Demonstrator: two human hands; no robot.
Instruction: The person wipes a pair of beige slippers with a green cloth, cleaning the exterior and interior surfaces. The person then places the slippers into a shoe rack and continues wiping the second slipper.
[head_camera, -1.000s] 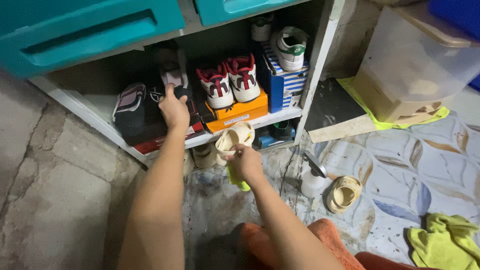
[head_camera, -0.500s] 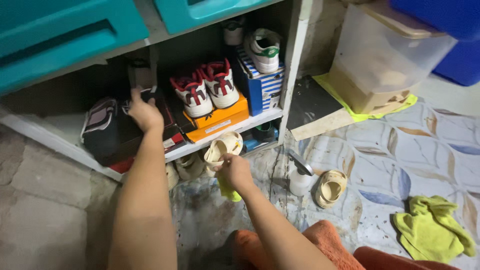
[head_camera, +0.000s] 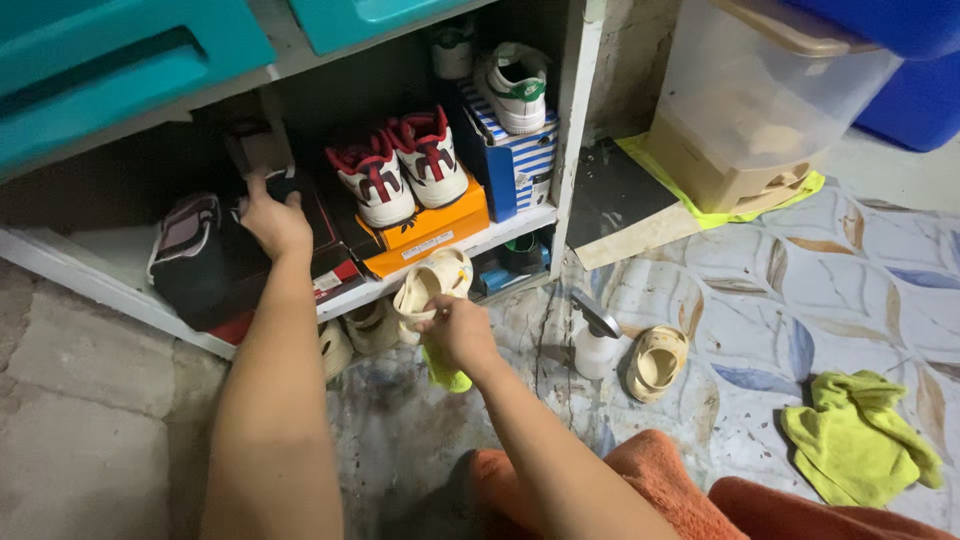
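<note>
My left hand (head_camera: 272, 222) reaches into the middle shelf (head_camera: 500, 232) and grips a dark shoe (head_camera: 268, 160) that stands on a black box (head_camera: 215, 275). My right hand (head_camera: 455, 335) is lower, in front of the shelf edge. It holds a cream sandal (head_camera: 430, 285) by its heel together with a yellow-green cloth (head_camera: 447, 377) that hangs below the fist. A pair of red and white sneakers (head_camera: 395, 175) sits on an orange box (head_camera: 432, 232) just right of my left hand.
A white and green sneaker (head_camera: 515, 85) tops a blue striped box (head_camera: 522, 160). On the patterned floor are a spray bottle (head_camera: 597, 340), a second cream sandal (head_camera: 655, 362) and another yellow-green cloth (head_camera: 860, 440). A clear plastic bin (head_camera: 770, 100) stands at right; teal drawers (head_camera: 100, 70) hang above.
The view has swung to the right, so the shelf sits further left in frame. Both hands keep their hold, the left on the dark shoe, the right on the sandal and cloth.
</note>
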